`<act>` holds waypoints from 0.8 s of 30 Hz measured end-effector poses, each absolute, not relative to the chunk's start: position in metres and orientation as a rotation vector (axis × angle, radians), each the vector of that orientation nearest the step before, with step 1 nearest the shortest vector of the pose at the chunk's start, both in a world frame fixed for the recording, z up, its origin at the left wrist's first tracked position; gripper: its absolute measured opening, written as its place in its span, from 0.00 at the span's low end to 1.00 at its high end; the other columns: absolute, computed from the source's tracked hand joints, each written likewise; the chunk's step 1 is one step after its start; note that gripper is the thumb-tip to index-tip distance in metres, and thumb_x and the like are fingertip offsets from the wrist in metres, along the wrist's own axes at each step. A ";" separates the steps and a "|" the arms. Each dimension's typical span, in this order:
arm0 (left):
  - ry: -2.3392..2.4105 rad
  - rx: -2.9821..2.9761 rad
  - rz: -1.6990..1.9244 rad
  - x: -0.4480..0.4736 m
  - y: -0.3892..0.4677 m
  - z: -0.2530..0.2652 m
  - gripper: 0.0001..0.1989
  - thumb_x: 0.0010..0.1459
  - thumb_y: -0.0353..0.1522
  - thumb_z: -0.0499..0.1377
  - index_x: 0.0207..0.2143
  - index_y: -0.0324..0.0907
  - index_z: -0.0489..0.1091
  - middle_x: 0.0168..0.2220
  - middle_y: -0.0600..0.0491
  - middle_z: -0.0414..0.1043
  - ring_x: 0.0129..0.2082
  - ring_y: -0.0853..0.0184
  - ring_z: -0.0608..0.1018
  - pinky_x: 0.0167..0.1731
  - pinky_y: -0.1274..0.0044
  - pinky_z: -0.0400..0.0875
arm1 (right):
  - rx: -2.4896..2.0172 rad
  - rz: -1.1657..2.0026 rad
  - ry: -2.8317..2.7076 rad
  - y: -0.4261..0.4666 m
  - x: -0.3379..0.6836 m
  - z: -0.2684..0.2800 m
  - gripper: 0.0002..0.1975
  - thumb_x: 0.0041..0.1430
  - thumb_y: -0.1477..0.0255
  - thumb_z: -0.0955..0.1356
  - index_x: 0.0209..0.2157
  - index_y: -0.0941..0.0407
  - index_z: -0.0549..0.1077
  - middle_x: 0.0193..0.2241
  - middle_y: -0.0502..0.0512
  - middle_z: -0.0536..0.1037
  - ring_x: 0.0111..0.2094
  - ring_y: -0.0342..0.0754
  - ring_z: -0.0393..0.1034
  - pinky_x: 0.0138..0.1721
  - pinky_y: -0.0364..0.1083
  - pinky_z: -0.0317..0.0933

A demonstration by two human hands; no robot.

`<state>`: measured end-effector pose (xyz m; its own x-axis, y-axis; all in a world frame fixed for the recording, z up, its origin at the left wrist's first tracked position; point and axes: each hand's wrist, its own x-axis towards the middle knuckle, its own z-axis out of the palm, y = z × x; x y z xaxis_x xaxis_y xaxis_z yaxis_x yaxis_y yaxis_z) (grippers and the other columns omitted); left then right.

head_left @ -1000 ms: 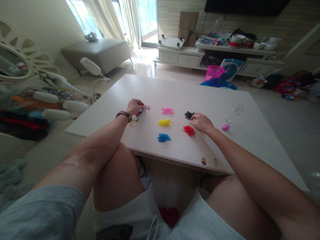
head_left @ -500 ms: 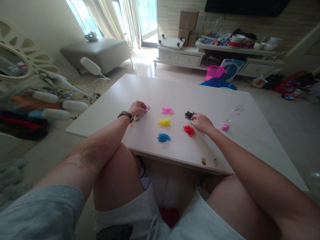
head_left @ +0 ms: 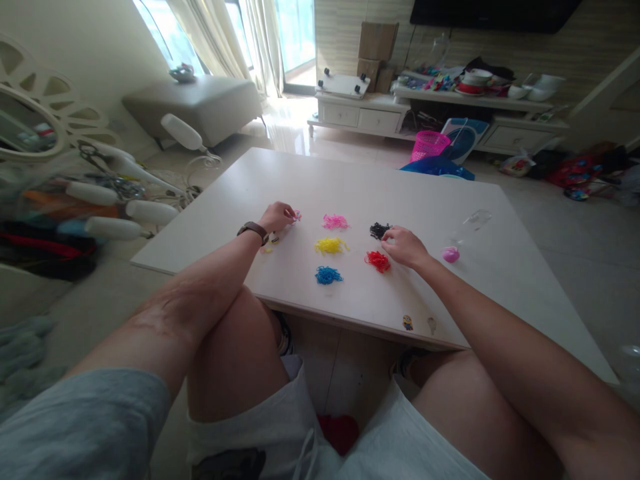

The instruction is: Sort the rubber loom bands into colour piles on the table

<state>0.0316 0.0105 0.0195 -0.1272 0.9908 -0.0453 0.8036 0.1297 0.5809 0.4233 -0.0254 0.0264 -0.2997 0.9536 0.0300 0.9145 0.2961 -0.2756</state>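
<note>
My left hand (head_left: 277, 217), a watch on its wrist, rests on the table at a small multicoloured piece (head_left: 298, 215); its fingers are pinched, and what lies between them is too small to make out. Some little yellow and dark bits (head_left: 273, 238) lie under that wrist. My right hand (head_left: 406, 247) is closed in a pinch beside a pile of black bands (head_left: 379, 231), just above a pile of red bands (head_left: 378, 261). Whatever its fingertips hold cannot be seen. Between the hands lie pink bands (head_left: 335, 221), yellow bands (head_left: 330, 245) and blue bands (head_left: 328, 275).
Right of my right hand are a pink round object (head_left: 451, 254) and a clear plastic piece (head_left: 477, 219). A minion figure (head_left: 407, 323) and a small pale charm (head_left: 432, 325) lie by the front edge of the white table (head_left: 300, 177). A lamp (head_left: 150, 213) stands at left.
</note>
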 end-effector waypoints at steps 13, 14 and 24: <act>1.928 1.726 0.796 0.032 0.013 0.018 0.10 0.44 0.30 0.67 0.33 0.40 0.79 0.31 0.49 0.80 0.31 0.65 0.78 0.30 0.79 0.71 | -1.716 0.321 -2.366 -0.024 0.425 0.025 0.10 0.59 0.69 0.66 0.35 0.54 0.80 0.43 0.57 0.79 0.44 0.51 0.72 0.42 0.45 0.63; 1.912 1.717 0.800 0.032 0.013 0.017 0.11 0.43 0.29 0.67 0.33 0.40 0.78 0.31 0.49 0.80 0.31 0.65 0.79 0.30 0.79 0.71 | -1.714 0.321 -2.366 -0.024 0.425 0.025 0.10 0.59 0.69 0.66 0.35 0.54 0.80 0.43 0.57 0.79 0.44 0.51 0.72 0.43 0.45 0.63; 1.673 1.640 0.845 0.036 0.016 0.014 0.13 0.41 0.29 0.70 0.33 0.38 0.77 0.33 0.46 0.82 0.34 0.63 0.82 0.35 0.76 0.74 | -1.692 0.323 -2.381 -0.025 0.422 0.025 0.10 0.58 0.71 0.66 0.35 0.55 0.80 0.42 0.57 0.79 0.43 0.51 0.72 0.44 0.46 0.63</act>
